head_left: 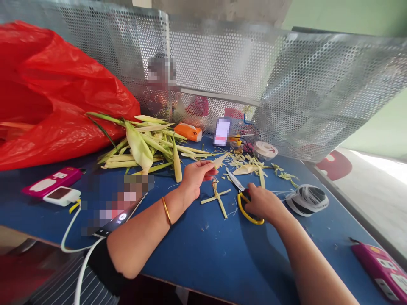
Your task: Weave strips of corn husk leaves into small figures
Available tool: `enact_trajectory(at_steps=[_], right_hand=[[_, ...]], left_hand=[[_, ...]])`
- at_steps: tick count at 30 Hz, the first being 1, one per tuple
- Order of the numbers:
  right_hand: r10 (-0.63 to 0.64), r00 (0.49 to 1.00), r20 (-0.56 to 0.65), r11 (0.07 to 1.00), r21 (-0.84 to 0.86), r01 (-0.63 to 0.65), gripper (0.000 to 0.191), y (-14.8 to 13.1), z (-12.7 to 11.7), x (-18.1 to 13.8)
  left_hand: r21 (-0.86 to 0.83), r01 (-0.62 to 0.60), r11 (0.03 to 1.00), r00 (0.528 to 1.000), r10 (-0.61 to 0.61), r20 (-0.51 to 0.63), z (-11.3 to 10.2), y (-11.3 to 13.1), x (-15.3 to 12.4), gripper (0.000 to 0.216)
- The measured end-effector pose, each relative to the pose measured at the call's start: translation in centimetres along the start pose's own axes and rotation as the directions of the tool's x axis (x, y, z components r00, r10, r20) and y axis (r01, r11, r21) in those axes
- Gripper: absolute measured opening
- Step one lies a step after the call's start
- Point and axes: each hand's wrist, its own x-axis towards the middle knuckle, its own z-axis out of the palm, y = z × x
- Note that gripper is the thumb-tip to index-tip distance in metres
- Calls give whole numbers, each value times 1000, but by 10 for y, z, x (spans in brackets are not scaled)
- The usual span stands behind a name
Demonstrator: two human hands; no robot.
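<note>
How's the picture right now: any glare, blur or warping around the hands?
Head view: left hand pinching a strip and right hand on the scissors look sharp, evenly lit. Head view: the mesh screen bows from lens warp; daylight washes out the floor far right; mosaic patches cover most of the phone.

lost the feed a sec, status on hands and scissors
Left hand pinching leaf strip. Right hand gripping scissors on table. Leaf cross lies between hands.

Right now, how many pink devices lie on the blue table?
2. One pink device lies at the table's left edge beside a white device; the second pink device at the near right corner. More may hide under the red bag.
</note>
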Motion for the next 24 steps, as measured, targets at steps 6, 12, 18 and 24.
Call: enact_trajectory(at_steps=[6,12,18,24], right_hand=[[41,985,-170,987,159,-14,39,15,-9,0],[-82,971,-224,503,832,234,44,16,-8,-1],[-75,957,-281,264,920,291,63,-6,-14,-11],[-174,927,-332,416,829,375,60,-4,-13,-14]], left_hand=[[-59,2,998,1000,-3,-15,-1,2,1,5],[-126,-16,992,1000,16,-1,-2,3,2,3],[-202,-49,978,999,46,-22,-3,3,4,3],[-304,-72,950,997,58,-55,-3,3,5,4]])
